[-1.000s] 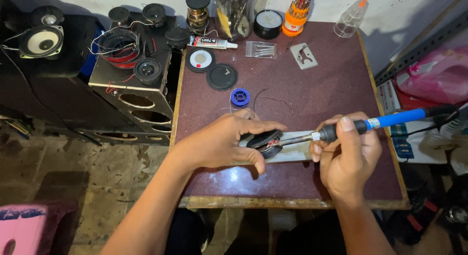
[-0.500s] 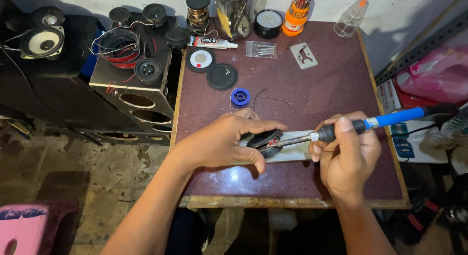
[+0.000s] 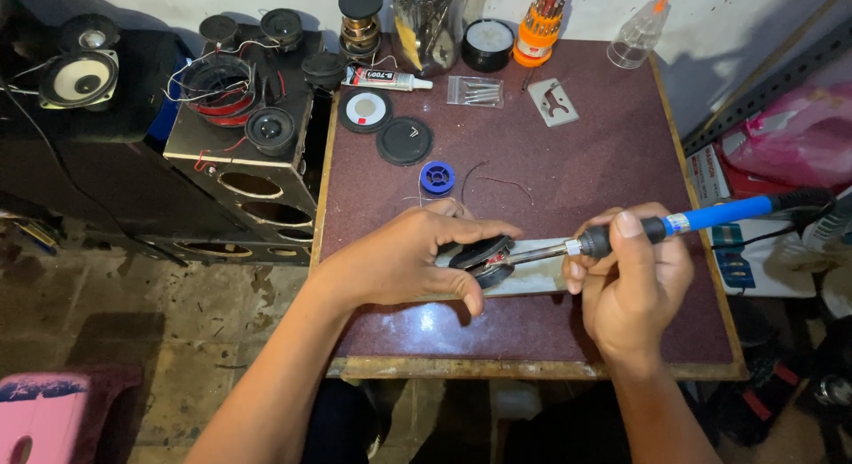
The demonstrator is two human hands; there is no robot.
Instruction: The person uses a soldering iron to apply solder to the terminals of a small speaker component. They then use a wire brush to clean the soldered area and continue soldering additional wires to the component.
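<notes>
My left hand grips a small black speaker driver tilted on a pale tile near the table's front edge. My right hand holds a blue-handled soldering iron, whose metal tip touches the driver's underside. A thin wire loop lies just beyond my left hand, next to a small blue solder spool.
The maroon table carries two round black discs, a glue tube, a bag of screws, a metal plate, a jar, an orange screwdriver set and a clear bottle. A black speaker cabinet with loose drivers stands to the left.
The iron's tip has stayed at the driver; both hands shifted only slightly.
</notes>
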